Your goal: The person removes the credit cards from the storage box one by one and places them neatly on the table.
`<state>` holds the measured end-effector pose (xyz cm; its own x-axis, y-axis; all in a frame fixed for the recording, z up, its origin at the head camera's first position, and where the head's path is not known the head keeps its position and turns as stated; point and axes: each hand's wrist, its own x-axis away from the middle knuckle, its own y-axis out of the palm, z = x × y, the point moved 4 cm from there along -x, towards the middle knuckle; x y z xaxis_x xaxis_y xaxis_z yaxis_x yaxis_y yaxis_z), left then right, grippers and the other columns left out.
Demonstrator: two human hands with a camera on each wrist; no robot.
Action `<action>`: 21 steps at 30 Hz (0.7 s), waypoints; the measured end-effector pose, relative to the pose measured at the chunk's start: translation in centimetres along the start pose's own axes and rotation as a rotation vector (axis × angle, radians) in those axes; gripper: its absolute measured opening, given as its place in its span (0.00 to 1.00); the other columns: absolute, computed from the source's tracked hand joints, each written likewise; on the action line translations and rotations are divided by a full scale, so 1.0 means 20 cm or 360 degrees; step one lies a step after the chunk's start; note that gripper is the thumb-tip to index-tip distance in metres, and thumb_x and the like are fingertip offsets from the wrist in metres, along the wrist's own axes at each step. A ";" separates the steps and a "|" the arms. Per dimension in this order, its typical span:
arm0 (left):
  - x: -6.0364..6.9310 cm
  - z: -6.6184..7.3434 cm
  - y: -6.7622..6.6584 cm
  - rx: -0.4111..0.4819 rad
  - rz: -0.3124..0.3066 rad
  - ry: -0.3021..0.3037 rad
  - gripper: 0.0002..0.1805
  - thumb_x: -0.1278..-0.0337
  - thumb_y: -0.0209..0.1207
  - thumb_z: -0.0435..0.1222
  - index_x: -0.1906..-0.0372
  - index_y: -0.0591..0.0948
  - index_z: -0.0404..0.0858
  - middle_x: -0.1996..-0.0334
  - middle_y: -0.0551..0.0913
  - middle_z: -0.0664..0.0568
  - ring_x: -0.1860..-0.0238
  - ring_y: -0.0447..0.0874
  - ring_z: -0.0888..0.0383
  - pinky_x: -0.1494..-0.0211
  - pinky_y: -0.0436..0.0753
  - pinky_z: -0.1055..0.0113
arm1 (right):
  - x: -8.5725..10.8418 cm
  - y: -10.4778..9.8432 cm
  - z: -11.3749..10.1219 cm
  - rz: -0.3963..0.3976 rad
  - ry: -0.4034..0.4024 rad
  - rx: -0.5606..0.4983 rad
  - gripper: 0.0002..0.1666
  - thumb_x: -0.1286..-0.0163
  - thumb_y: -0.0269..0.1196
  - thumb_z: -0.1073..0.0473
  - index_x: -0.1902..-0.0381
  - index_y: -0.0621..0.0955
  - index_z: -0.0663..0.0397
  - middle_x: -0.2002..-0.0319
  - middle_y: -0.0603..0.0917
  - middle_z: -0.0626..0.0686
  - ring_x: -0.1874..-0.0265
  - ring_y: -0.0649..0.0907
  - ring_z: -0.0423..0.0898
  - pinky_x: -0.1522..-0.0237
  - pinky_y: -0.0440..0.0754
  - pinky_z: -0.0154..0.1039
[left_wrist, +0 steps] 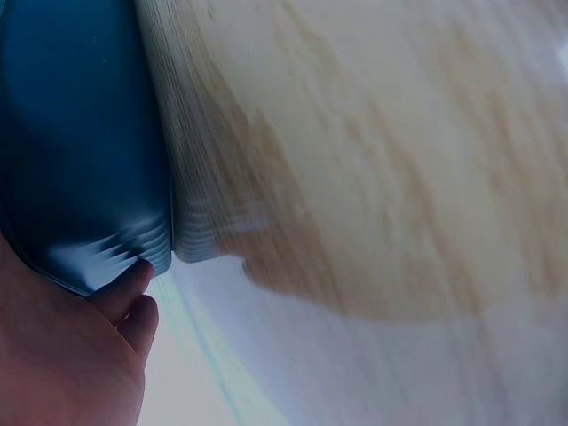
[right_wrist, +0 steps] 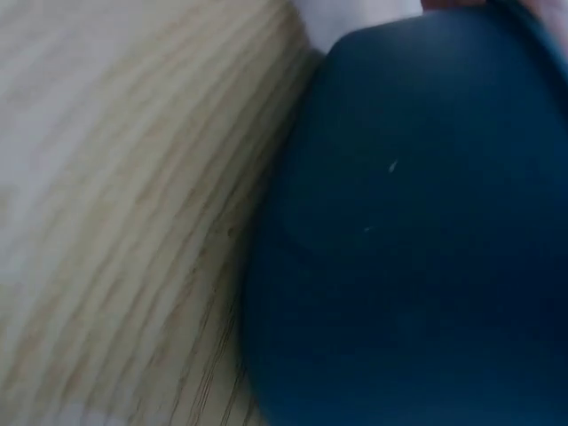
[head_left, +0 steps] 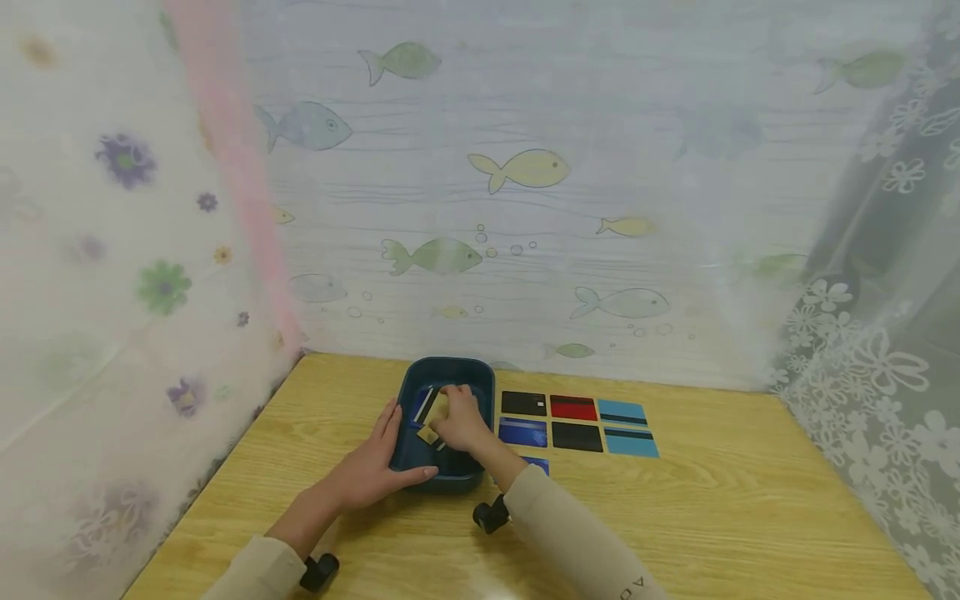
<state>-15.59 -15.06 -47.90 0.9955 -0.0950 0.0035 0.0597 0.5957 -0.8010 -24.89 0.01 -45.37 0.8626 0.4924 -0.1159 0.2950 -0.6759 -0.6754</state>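
A dark blue tub stands on the wooden table with several cards inside it. My left hand rests against its left side, fingers fairly straight and thumb along the near rim. In the left wrist view, fingertips touch the ridged end of the tub. Inside the tub, my right hand pinches at a gold card with thumb and fingers; the grip is partly hidden. Another gold card lies by the thumb. The right wrist view has only the tub's outer wall and the table.
Right of the tub, cards lie in rows: black, red, light blue, blue, another black and another light blue. A further blue card is partly behind my right wrist. A fish-patterned curtain borders the table's back.
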 end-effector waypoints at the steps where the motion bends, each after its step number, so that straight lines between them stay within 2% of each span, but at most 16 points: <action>1: 0.00 0.00 0.00 -0.0002 0.0002 0.0004 0.69 0.47 0.61 0.73 0.16 0.37 0.41 0.16 0.32 0.48 0.24 0.60 0.37 0.31 0.69 0.37 | -0.01 0.00 0.01 0.0011 0.0012 0.0008 0.34 0.32 0.66 0.64 0.31 0.70 0.69 0.32 0.67 0.68 0.31 0.68 0.67 0.35 0.71 0.61; 11: 0.02 0.00 -0.02 0.0000 -0.0004 0.0012 0.69 0.46 0.60 0.72 0.16 0.37 0.39 0.17 0.31 0.47 0.23 0.58 0.36 0.31 0.68 0.36 | -0.08 0.03 0.04 0.0034 0.0119 -0.0028 0.41 0.33 0.70 0.62 0.27 0.66 0.69 0.30 0.67 0.68 0.32 0.71 0.65 0.34 0.71 0.59; 21: 0.02 0.01 -0.01 0.0008 -0.0002 0.0009 0.69 0.45 0.60 0.72 0.17 0.37 0.39 0.17 0.31 0.46 0.22 0.56 0.35 0.30 0.66 0.35 | -0.08 0.05 0.07 0.0018 0.0182 0.0055 0.48 0.33 0.70 0.57 0.23 0.62 0.67 0.25 0.65 0.67 0.25 0.63 0.67 0.28 0.63 0.62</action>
<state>-15.25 -15.00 -47.55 0.9950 -0.1003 0.0009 0.0612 0.5996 -0.7980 -26.54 -0.77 -46.90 0.9076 0.4177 -0.0412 0.2723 -0.6607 -0.6995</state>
